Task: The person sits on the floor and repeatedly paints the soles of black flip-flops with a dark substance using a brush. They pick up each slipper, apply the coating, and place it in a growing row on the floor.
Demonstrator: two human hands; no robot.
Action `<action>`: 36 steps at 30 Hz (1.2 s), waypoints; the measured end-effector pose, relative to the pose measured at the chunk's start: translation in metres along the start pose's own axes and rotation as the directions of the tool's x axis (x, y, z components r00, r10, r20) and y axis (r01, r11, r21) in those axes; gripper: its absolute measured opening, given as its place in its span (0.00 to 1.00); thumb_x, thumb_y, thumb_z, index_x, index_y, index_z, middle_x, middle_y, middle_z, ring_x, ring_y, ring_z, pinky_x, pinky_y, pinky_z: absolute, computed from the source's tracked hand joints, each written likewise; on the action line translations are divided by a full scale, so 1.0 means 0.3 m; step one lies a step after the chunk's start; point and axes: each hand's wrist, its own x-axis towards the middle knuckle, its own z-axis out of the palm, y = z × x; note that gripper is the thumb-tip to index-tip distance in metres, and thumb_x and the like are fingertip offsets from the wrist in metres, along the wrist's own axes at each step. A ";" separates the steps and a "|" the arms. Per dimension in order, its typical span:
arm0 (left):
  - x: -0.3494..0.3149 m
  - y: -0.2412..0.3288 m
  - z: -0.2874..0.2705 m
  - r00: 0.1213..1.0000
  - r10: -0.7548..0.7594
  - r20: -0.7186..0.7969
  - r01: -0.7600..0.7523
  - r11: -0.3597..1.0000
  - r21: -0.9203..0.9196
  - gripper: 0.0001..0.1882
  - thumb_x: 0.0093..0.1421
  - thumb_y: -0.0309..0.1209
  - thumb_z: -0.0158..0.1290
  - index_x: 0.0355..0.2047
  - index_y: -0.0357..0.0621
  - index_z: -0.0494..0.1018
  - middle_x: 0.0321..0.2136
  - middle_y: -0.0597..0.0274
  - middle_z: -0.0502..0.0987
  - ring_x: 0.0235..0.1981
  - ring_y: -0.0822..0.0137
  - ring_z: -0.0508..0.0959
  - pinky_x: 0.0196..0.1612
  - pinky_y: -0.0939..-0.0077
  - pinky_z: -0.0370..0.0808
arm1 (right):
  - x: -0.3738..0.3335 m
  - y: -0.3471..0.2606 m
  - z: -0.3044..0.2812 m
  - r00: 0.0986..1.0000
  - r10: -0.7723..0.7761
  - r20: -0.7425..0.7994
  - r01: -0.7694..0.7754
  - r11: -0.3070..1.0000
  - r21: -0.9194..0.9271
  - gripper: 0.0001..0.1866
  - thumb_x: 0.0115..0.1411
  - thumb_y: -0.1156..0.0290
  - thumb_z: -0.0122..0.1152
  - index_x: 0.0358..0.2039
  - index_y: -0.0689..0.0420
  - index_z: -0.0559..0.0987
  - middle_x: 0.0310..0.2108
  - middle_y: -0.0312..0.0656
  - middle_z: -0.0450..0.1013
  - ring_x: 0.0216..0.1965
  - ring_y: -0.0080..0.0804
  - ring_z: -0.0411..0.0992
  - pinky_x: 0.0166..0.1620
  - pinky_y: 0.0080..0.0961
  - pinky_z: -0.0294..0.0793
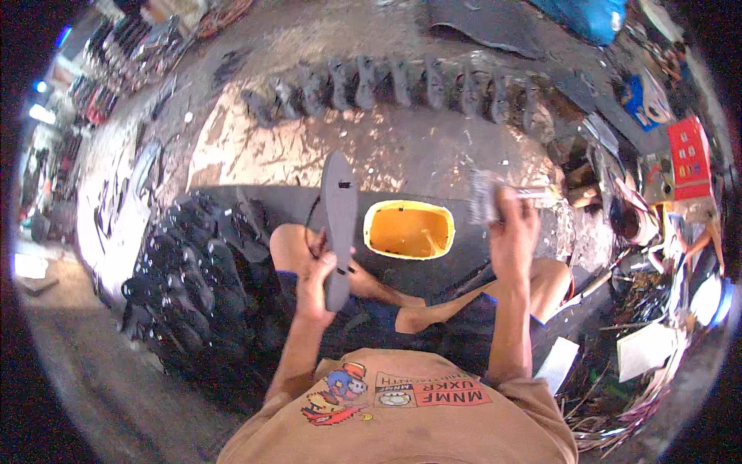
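Left hand (315, 271) gripping grey sole (338, 224), right hand (514, 232) clutching brush (485, 195) at two o'clock from yellow tub (408, 229).

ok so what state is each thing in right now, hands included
left hand: closed around grey sandal sole, held upright
right hand: raised, gripping brush
yellow tub: open, yellowish liquid inside
row of dark soles: laid out side by side on the floor
pile of black soles: heaped at the person's left
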 end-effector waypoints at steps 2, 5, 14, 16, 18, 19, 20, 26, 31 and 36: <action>0.013 -0.092 0.062 0.996 -0.071 0.045 0.078 0.980 -0.185 0.25 0.73 0.43 0.44 0.59 0.37 0.71 0.45 0.53 0.82 0.38 0.64 0.83 0.39 0.72 0.81 | -0.003 -0.093 0.092 0.986 0.131 0.108 -0.169 0.799 0.578 0.17 0.62 0.73 0.70 0.51 0.59 0.80 0.45 0.36 0.80 0.42 0.23 0.77 0.47 0.26 0.77; 0.009 -0.111 0.160 0.989 -0.075 0.129 0.103 0.969 -0.227 0.24 0.73 0.42 0.46 0.63 0.41 0.67 0.45 0.55 0.81 0.39 0.63 0.83 0.40 0.70 0.81 | -0.048 -0.210 0.183 0.995 -0.052 -0.080 0.083 0.879 0.469 0.15 0.61 0.72 0.72 0.47 0.60 0.83 0.37 0.35 0.82 0.36 0.22 0.77 0.43 0.24 0.77; -0.046 -0.108 0.220 0.960 -0.076 0.269 0.133 0.971 -0.201 0.30 0.68 0.39 0.52 0.67 0.41 0.62 0.46 0.55 0.78 0.44 0.67 0.79 0.47 0.72 0.76 | -0.115 -0.212 0.179 0.969 -0.215 0.120 0.188 0.960 0.207 0.13 0.54 0.68 0.77 0.30 0.59 0.79 0.26 0.32 0.76 0.29 0.18 0.71 0.33 0.20 0.72; -0.042 -0.092 0.226 0.963 -0.072 0.259 0.095 0.993 -0.076 0.30 0.67 0.45 0.53 0.63 0.39 0.64 0.47 0.48 0.79 0.41 0.58 0.83 0.43 0.65 0.82 | -0.124 -0.191 0.189 0.981 -0.171 0.093 0.136 0.943 0.305 0.13 0.54 0.68 0.77 0.27 0.58 0.78 0.23 0.30 0.73 0.26 0.17 0.69 0.29 0.21 0.69; -0.064 -0.147 0.200 0.958 -0.026 0.286 0.021 1.000 0.023 0.30 0.68 0.46 0.51 0.63 0.40 0.64 0.45 0.49 0.80 0.40 0.61 0.83 0.41 0.67 0.83 | -0.031 -0.228 0.180 0.996 -0.081 -0.029 0.082 0.996 0.024 0.20 0.54 0.61 0.78 0.38 0.63 0.82 0.26 0.33 0.78 0.28 0.20 0.69 0.32 0.25 0.72; -0.066 -0.175 0.204 0.950 0.003 0.313 -0.023 0.998 0.060 0.30 0.68 0.47 0.50 0.63 0.40 0.64 0.44 0.50 0.80 0.40 0.62 0.83 0.41 0.68 0.83 | 0.034 -0.264 0.190 0.993 -0.068 -0.098 0.093 0.953 0.289 0.19 0.55 0.61 0.78 0.37 0.63 0.82 0.27 0.34 0.78 0.27 0.19 0.69 0.30 0.25 0.71; -0.081 -0.155 0.226 0.952 0.036 0.304 -0.079 0.988 0.130 0.31 0.69 0.51 0.49 0.62 0.41 0.65 0.44 0.49 0.80 0.41 0.63 0.83 0.42 0.66 0.83 | 0.043 -0.261 0.186 0.993 -0.090 -0.076 0.108 0.956 0.273 0.18 0.56 0.62 0.77 0.37 0.63 0.82 0.27 0.34 0.78 0.27 0.19 0.70 0.30 0.24 0.71; 0.069 -0.052 0.291 0.960 0.086 0.265 0.039 0.900 -0.435 0.30 0.77 0.54 0.35 0.62 0.46 0.71 0.52 0.57 0.79 0.52 0.62 0.80 0.58 0.63 0.76 | -0.222 -0.228 0.160 0.993 -0.095 0.070 0.075 0.964 0.257 0.19 0.53 0.66 0.79 0.39 0.63 0.83 0.35 0.43 0.82 0.36 0.25 0.79 0.41 0.26 0.79; 0.090 -0.069 0.298 0.947 0.173 0.270 -0.088 0.950 -0.300 0.31 0.76 0.56 0.38 0.61 0.45 0.71 0.54 0.58 0.78 0.56 0.64 0.77 0.62 0.62 0.73 | -0.263 -0.222 0.189 0.942 -0.311 0.126 0.282 0.937 0.204 0.17 0.53 0.69 0.79 0.39 0.63 0.82 0.33 0.39 0.83 0.32 0.22 0.78 0.36 0.22 0.78; 0.097 -0.046 0.349 0.968 0.198 0.156 -0.139 0.936 -0.323 0.29 0.75 0.53 0.41 0.63 0.44 0.68 0.56 0.57 0.75 0.55 0.60 0.76 0.59 0.61 0.74 | -0.183 -0.268 0.168 0.985 -0.168 0.040 0.168 0.986 0.008 0.20 0.52 0.59 0.79 0.37 0.60 0.85 0.29 0.46 0.83 0.29 0.36 0.83 0.35 0.32 0.81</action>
